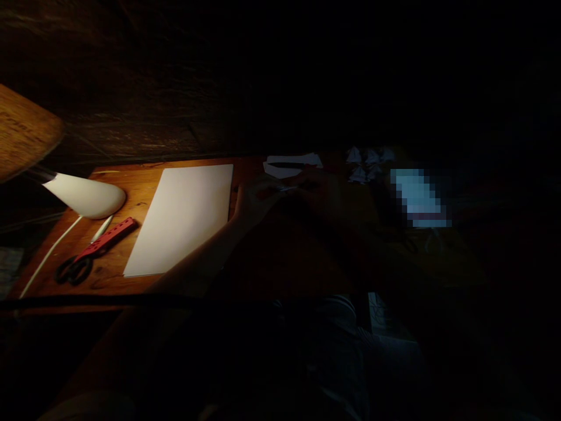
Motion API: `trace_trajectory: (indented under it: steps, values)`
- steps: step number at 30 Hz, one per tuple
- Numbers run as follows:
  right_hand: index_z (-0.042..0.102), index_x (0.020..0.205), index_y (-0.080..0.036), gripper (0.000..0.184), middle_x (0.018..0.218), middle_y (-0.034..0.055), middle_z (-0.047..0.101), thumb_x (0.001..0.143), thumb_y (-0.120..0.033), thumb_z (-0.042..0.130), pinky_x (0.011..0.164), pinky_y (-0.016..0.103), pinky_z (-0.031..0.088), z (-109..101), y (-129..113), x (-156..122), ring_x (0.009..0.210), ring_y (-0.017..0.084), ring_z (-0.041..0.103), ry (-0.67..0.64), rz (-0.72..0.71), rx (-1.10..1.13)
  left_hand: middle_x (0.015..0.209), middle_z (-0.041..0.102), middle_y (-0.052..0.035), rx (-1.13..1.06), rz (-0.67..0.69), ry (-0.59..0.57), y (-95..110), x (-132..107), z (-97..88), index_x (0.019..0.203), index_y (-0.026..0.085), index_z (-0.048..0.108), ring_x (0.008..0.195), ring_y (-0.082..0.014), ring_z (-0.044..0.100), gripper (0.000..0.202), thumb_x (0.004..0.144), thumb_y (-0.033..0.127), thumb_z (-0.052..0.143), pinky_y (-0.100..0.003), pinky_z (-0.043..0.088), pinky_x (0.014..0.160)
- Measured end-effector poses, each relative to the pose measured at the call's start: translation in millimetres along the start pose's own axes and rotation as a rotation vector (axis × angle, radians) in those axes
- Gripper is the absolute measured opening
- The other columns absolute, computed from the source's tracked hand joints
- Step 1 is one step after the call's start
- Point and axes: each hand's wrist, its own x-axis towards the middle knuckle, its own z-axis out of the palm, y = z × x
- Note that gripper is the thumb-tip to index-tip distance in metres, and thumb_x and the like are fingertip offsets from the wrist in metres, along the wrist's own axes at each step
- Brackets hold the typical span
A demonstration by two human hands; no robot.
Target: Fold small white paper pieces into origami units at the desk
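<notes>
In the dim middle of the table, my left hand (258, 196) and my right hand (323, 190) are close together. Between their fingertips is a small white piece of paper (287, 188), with both hands closed on it; its exact folds are too dark to make out. Just beyond the hands lie white paper pieces (284, 171) with a dark, slender object (286, 165) on top. To the left of my left hand, a stack of white paper sheets (188, 210) catches the lamplight. Several small folded paper shapes (358, 173) stand at the back right.
A white lamp (85, 196) lights the left side of the wooden table (109, 286), its cord running to the front edge. Nearby are scissors (81, 269), a red perforated strip (111, 237) and a white pen-like object (101, 229). A glowing, pixelated screen (418, 196) is at right.
</notes>
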Motion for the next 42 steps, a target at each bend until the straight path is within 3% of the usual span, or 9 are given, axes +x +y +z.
trace_trajectory:
  steps: [5,19,25,33,42]
  values:
    - [0.082,0.081,-0.023,0.018,0.087,0.0052,0.080,0.090,-0.039,0.085,0.079,0.037,0.058,0,-1,-1,0.083,0.022,0.072,-0.012,-0.011,-0.049,0.095,0.084,-0.0063,-0.009,-0.041,-0.019,1,-1,-0.6,0.091,0.023,0.084,0.091,-0.0198,0.078,0.025,0.091,0.048,0.086,-0.034,0.064,0.085]
    - [0.080,0.077,-0.021,0.032,0.081,0.0046,0.078,0.086,-0.051,0.086,0.070,0.032,0.051,4,-12,-2,0.076,0.019,0.067,-0.059,0.127,-0.055,0.079,0.077,-0.0025,-0.088,-0.160,-0.071,4,0,-3.6,0.075,0.022,0.076,0.077,-0.0167,0.072,0.020,0.089,0.032,0.085,-0.032,0.058,0.074]
    - [0.079,0.079,-0.020,0.038,0.083,0.0058,0.079,0.088,-0.057,0.082,0.072,0.033,0.053,9,-10,-3,0.079,0.021,0.069,-0.072,0.163,0.001,0.081,0.076,-0.0021,-0.084,-0.205,-0.076,0,-2,-1.8,0.082,0.021,0.074,0.078,-0.0159,0.070,0.014,0.090,0.030,0.081,-0.031,0.058,0.076]
    - [0.079,0.080,-0.021,0.016,0.086,0.0041,0.081,0.089,-0.034,0.077,0.075,0.033,0.055,6,-8,-3,0.080,0.020,0.071,-0.123,0.170,-0.001,0.080,0.076,-0.0022,-0.106,-0.215,-0.052,-5,-2,-1.0,0.083,0.021,0.074,0.075,-0.0154,0.070,0.011,0.086,0.029,0.081,-0.030,0.058,0.071]
    - [0.078,0.077,-0.020,0.005,0.083,0.0039,0.079,0.082,-0.021,0.077,0.074,0.031,0.050,9,-2,-4,0.078,0.019,0.069,-0.187,0.124,-0.122,0.068,0.069,-0.0010,-0.128,-0.235,-0.146,-4,0,-3.6,0.069,0.022,0.067,0.065,-0.0141,0.063,0.021,0.080,0.031,0.082,-0.028,0.051,0.060]
